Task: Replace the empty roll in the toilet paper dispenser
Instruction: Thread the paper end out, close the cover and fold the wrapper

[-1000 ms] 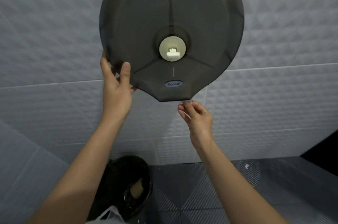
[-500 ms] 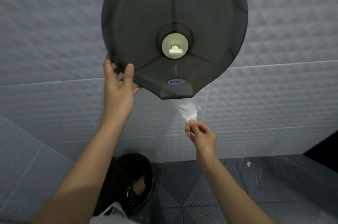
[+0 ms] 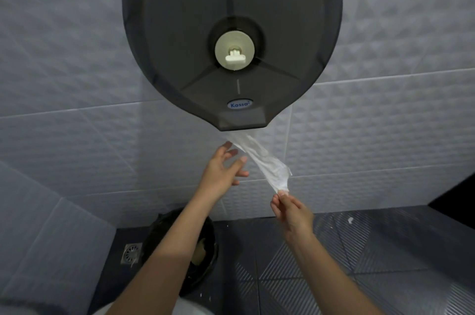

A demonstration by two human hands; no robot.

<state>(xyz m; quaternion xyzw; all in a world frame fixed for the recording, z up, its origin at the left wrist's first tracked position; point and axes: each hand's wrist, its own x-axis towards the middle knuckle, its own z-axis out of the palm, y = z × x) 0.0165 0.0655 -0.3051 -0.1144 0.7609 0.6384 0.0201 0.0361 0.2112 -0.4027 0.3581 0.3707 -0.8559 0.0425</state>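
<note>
A round dark grey toilet paper dispenser [image 3: 231, 19] hangs closed on the tiled wall, with a cream lock knob [image 3: 235, 52] at its centre. A strip of white paper [image 3: 264, 160] hangs out of the slot at its bottom, slanting down to the right. My right hand [image 3: 290, 209] pinches the lower end of the strip. My left hand [image 3: 223, 168] is open just left of the strip, fingers spread, fingertips close to the paper near the slot.
A black bin [image 3: 198, 242] with a liner stands on the dark floor below, a brownish thing inside it. A metal floor drain [image 3: 131, 253] lies left of the bin. Grey textured wall tiles [image 3: 77, 83] surround the dispenser. A white object [image 3: 195, 308] shows at the bottom edge.
My right hand pulled the paper strip further out, down and to the right. My left hand let go of the dispenser's lower left rim and moved to the strip under the slot.
</note>
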